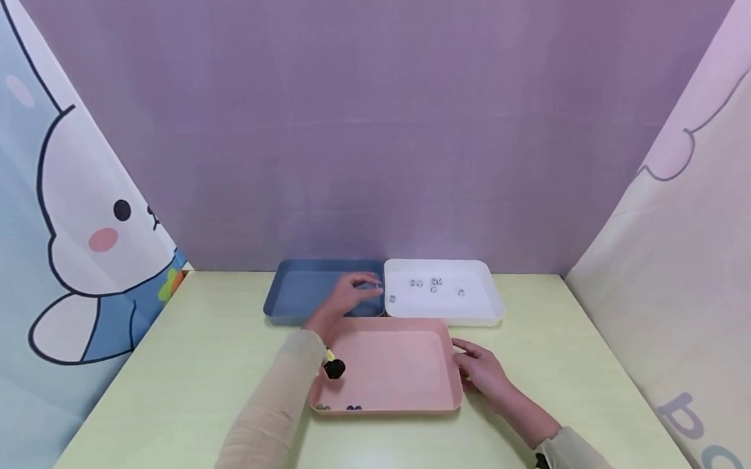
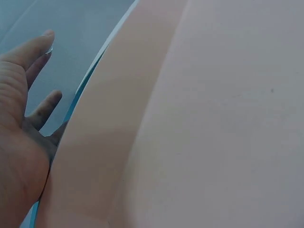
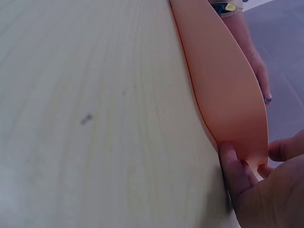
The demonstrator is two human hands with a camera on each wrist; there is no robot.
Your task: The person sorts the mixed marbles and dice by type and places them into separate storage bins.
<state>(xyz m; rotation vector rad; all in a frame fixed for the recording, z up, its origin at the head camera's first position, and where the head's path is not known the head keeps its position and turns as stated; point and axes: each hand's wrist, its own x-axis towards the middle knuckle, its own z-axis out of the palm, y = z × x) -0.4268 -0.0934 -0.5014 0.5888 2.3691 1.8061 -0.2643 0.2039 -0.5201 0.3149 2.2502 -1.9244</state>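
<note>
The pink tray (image 1: 393, 372) lies long axis left to right; my right hand (image 1: 482, 370) grips its right end, my left hand (image 1: 351, 294) pinches a tiny piece (image 3: 268, 100).

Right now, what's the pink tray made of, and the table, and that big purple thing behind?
Pink tray: probably plastic, smooth with a soft sheen, going by its thin, rounded walls. Table: wood or a wood-look covering, fairly smooth, since streaky grain lines show. Purple backdrop: maybe cloth, dull, with faint creases.
</note>
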